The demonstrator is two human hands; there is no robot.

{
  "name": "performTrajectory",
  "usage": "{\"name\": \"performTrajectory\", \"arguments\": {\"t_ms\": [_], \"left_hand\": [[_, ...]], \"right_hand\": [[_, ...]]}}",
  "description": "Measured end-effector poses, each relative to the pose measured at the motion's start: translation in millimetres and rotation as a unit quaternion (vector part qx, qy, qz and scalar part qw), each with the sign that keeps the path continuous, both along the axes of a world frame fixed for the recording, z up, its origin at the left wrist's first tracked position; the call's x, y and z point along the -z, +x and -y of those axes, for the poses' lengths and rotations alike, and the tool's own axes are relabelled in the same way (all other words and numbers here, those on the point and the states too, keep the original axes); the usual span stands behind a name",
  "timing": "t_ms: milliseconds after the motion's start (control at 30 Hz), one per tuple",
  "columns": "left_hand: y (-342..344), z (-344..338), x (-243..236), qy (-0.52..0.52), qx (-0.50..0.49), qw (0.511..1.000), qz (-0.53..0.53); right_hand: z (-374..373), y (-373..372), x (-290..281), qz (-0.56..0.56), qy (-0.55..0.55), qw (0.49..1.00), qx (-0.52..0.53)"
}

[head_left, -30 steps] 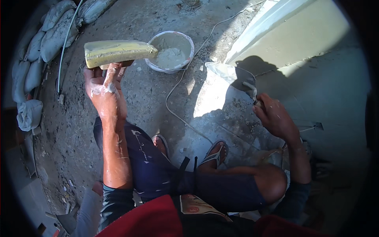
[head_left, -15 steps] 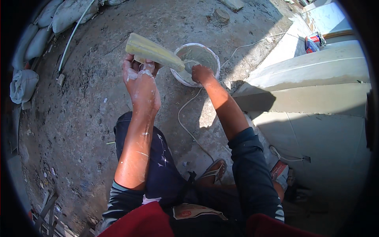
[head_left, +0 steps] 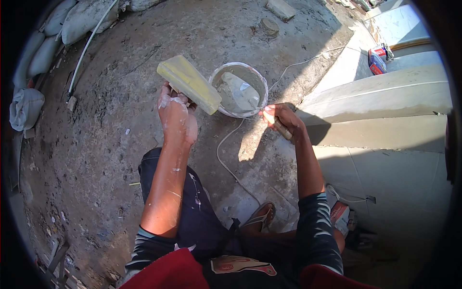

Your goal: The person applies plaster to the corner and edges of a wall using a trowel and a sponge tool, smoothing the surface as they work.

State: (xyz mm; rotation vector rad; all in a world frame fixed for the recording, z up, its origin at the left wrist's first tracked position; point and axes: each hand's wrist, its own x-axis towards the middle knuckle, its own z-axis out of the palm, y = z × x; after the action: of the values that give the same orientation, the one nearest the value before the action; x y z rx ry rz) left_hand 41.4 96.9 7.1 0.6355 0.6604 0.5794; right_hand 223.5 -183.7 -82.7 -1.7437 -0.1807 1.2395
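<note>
My left hand (head_left: pixel 175 108), smeared with pale paste, grips a yellowish float (head_left: pixel 186 82) by the handle underneath, its face tilted up beside the bucket. A white bucket (head_left: pixel 262 77) of grey paste stands on the rough concrete ground just beyond. My right hand (head_left: pixel 284 118) is closed on the wooden handle of a trowel (head_left: pixel 286 132) at the bucket's right rim. The trowel's blade (head_left: pixel 243 91) is over or in the bucket's mouth; whether it touches the paste I cannot tell.
Stacked white sacks (head_left: pixel 26 111) and a white hose (head_left: pixel 94 45) lie at the left. A plastered step or wall (head_left: pixel 380 123) runs along the right, with coloured packs (head_left: pixel 378 62) on it and a box (head_left: pixel 339 212) near my right leg. A thin cable (head_left: pixel 224 144) crosses the ground.
My right hand moved left from beside the wall into the bucket, then drew back right to its rim with the trowel. My left hand and float moved right, and the float now tilts more steeply.
</note>
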Motion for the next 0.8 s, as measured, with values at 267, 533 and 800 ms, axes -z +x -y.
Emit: {"name": "performTrajectory", "arguments": {"t_ms": [267,533,800], "left_hand": [[1,14,-8,-0.054,0.124,0.989,0.052],[1,19,21,-0.351,0.248,0.858,0.281],[-22,8,-5,-0.282,0.271,0.821,0.416]], "right_hand": [[14,-63,-46,0.152,0.213,0.964,0.047],[-31,-119,-54,0.519,0.138,0.838,0.096],[30,-124,-76,0.607,0.115,0.774,0.138]]}}
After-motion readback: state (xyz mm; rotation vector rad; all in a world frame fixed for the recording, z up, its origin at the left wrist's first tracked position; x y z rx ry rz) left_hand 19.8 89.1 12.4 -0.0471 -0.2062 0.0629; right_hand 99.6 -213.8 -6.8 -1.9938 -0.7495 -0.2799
